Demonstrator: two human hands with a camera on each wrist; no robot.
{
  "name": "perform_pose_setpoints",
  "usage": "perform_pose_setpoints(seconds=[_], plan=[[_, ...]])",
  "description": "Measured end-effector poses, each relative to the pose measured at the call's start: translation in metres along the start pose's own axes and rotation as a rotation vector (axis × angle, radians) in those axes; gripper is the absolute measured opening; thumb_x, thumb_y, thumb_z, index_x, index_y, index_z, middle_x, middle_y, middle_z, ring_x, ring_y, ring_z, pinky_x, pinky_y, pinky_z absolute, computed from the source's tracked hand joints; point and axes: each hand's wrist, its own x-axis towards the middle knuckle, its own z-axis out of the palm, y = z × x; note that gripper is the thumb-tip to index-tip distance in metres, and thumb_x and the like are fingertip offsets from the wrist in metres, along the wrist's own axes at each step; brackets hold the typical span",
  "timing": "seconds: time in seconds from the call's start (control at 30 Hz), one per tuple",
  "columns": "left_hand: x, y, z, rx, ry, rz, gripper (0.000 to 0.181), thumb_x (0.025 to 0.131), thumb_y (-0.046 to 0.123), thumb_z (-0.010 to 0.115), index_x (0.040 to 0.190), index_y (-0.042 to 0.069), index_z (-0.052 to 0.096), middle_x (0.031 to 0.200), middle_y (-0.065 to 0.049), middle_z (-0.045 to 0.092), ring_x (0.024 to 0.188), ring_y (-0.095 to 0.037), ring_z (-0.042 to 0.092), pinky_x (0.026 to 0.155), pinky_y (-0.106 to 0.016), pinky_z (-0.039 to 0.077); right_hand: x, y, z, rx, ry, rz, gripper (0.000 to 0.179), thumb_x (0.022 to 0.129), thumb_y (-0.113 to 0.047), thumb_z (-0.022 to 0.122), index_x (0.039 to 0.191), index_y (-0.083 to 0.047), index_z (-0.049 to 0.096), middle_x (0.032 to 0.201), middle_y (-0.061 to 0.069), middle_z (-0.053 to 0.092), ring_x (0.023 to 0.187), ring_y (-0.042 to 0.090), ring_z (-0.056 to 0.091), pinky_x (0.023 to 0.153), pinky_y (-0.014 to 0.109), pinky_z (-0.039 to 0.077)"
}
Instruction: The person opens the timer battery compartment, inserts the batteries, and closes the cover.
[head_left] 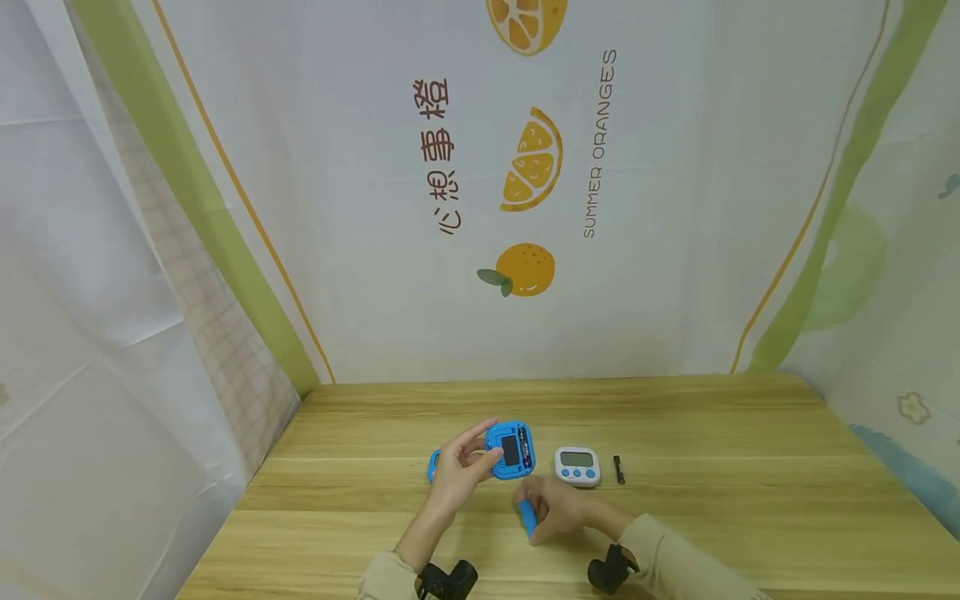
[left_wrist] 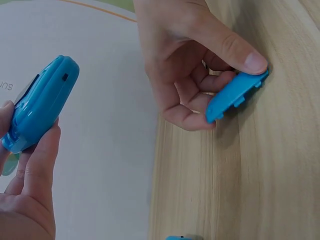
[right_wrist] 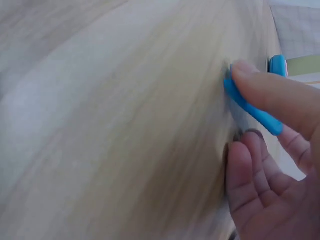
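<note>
My left hand (head_left: 455, 475) holds a blue digital timer (head_left: 512, 452) by its edge above the table, thumb on its back. That back faces the head camera, showing a dark panel and an uncovered battery slot with a dark battery (head_left: 525, 447) in it. Lower and to the right, my right hand (head_left: 561, 504) pinches a blue battery cover (head_left: 528, 517) close over the tabletop. In the left wrist view, small tabs line one long edge of the cover (left_wrist: 235, 95), its end under the thumb. Timer and cover are apart.
A white timer (head_left: 577, 467) with blue buttons lies beyond my right hand, and a small black battery (head_left: 618, 469) lies to its right. Another blue item (head_left: 433, 465) is partly hidden behind my left hand. A printed curtain (head_left: 637, 317) hangs behind the wooden table (head_left: 712, 483).
</note>
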Motion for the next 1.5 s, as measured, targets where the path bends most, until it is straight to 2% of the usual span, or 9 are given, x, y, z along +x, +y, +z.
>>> perform_pose_setpoints(seconds=[0.27, 0.43, 0.53, 0.73, 0.87, 1.0, 1.17, 1.3, 1.5], plan=[[-0.001, -0.001, -0.001, 0.009, 0.013, -0.002, 0.045, 0.088, 0.007, 0.055, 0.130, 0.001, 0.041, 0.104, -0.022, 0.056, 0.080, -0.016, 0.060, 0.071, -0.030, 0.053, -0.007, -0.002, -0.002, 0.063, 0.004, -0.015, 0.027, 0.076, 0.000, 0.066, 0.095, -0.003, 0.047, 0.072, -0.002, 0.052, 0.060, 0.004, 0.046, 0.053, 0.015, 0.040], [-0.001, -0.002, -0.002, 0.002, 0.009, 0.008, 0.046, 0.088, 0.007, 0.055, 0.131, -0.001, 0.040, 0.104, -0.024, 0.055, 0.081, -0.017, 0.060, 0.071, -0.030, 0.053, -0.013, -0.002, -0.004, 0.010, 0.035, -0.018, 0.021, 0.080, -0.003, 0.062, 0.096, -0.005, 0.049, 0.082, -0.001, 0.055, 0.072, 0.007, 0.051, 0.064, 0.018, 0.044], [0.000, -0.007, -0.004, -0.014, 0.007, 0.014, 0.047, 0.087, 0.007, 0.055, 0.131, 0.000, 0.040, 0.105, -0.027, 0.054, 0.081, -0.019, 0.060, 0.071, -0.030, 0.053, -0.017, -0.004, -0.007, 0.037, 0.065, -0.028, 0.019, 0.081, -0.002, 0.060, 0.098, -0.004, 0.051, 0.083, 0.002, 0.056, 0.074, 0.009, 0.054, 0.065, 0.020, 0.048], [0.005, -0.023, -0.007, -0.011, 0.031, 0.011, 0.048, 0.086, 0.014, 0.059, 0.130, 0.005, 0.043, 0.104, -0.021, 0.056, 0.082, -0.018, 0.061, 0.070, -0.030, 0.053, -0.027, -0.013, -0.025, 0.173, 0.123, -0.119, 0.018, 0.084, 0.001, 0.056, 0.102, 0.005, 0.054, 0.080, 0.012, 0.058, 0.065, 0.014, 0.059, 0.053, 0.035, 0.054], [0.006, -0.026, -0.006, -0.005, 0.030, 0.019, 0.049, 0.086, 0.016, 0.060, 0.131, 0.005, 0.043, 0.104, -0.021, 0.056, 0.082, -0.021, 0.061, 0.071, -0.031, 0.053, -0.035, -0.023, -0.040, 0.227, 0.152, -0.175, 0.022, 0.086, -0.006, 0.056, 0.106, 0.004, 0.055, 0.083, 0.010, 0.060, 0.071, 0.014, 0.061, 0.057, 0.040, 0.054], [0.007, -0.025, -0.004, -0.004, 0.029, 0.013, 0.049, 0.086, 0.016, 0.060, 0.130, 0.005, 0.043, 0.103, -0.019, 0.057, 0.083, -0.022, 0.061, 0.071, -0.031, 0.053, -0.041, -0.033, -0.052, 0.251, 0.176, -0.218, 0.028, 0.088, -0.012, 0.056, 0.111, 0.004, 0.054, 0.085, 0.006, 0.060, 0.073, 0.012, 0.061, 0.061, 0.036, 0.054], [0.003, -0.015, -0.002, -0.009, 0.022, -0.001, 0.048, 0.086, 0.010, 0.058, 0.130, 0.002, 0.042, 0.101, -0.019, 0.057, 0.081, -0.020, 0.060, 0.070, -0.030, 0.053, -0.041, -0.049, -0.059, 0.263, 0.264, -0.183, 0.033, 0.087, -0.008, 0.055, 0.114, 0.010, 0.049, 0.085, 0.014, 0.059, 0.072, 0.014, 0.061, 0.063, 0.036, 0.054], [0.004, -0.018, -0.001, -0.017, 0.004, -0.002, 0.048, 0.087, 0.007, 0.056, 0.131, -0.001, 0.040, 0.101, -0.021, 0.056, 0.081, -0.022, 0.061, 0.071, -0.031, 0.053, -0.037, -0.056, -0.062, 0.280, 0.327, -0.166, 0.033, 0.086, -0.003, 0.056, 0.115, 0.012, 0.048, 0.088, 0.021, 0.060, 0.073, 0.015, 0.062, 0.065, 0.031, 0.054], [0.006, -0.029, 0.002, -0.028, -0.013, 0.009, 0.048, 0.086, 0.013, 0.058, 0.131, 0.004, 0.042, 0.102, -0.020, 0.056, 0.080, -0.018, 0.062, 0.071, -0.031, 0.053, -0.027, -0.054, -0.057, 0.300, 0.404, -0.197, 0.031, 0.085, -0.003, 0.057, 0.112, 0.012, 0.051, 0.090, 0.023, 0.059, 0.078, 0.017, 0.062, 0.065, 0.035, 0.054]])
